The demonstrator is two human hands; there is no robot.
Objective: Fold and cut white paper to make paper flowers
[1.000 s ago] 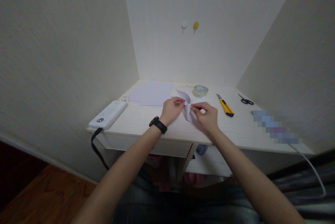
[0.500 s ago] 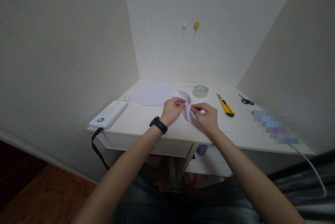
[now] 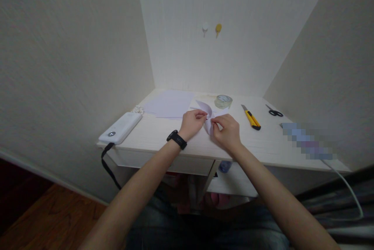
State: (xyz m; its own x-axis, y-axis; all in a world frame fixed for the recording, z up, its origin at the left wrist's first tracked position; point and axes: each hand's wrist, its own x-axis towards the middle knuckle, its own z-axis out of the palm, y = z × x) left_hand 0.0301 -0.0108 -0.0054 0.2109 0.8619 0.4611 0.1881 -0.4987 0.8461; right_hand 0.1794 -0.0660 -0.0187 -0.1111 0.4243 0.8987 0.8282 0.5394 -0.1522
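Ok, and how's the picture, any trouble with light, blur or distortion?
Head view: dim light, deep shadow beneath the white desk; head view: wide-angle stretching toward the edges; head view: fine detail soft where the left hand and right hand meet the folded paper; head view: a pixelated patch at right.

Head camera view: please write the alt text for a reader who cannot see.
A person's left hand and right hand pinch a curled white paper at a white desk. Behind it sits a tape roll; to the right lie a yellow cutter and black scissors.
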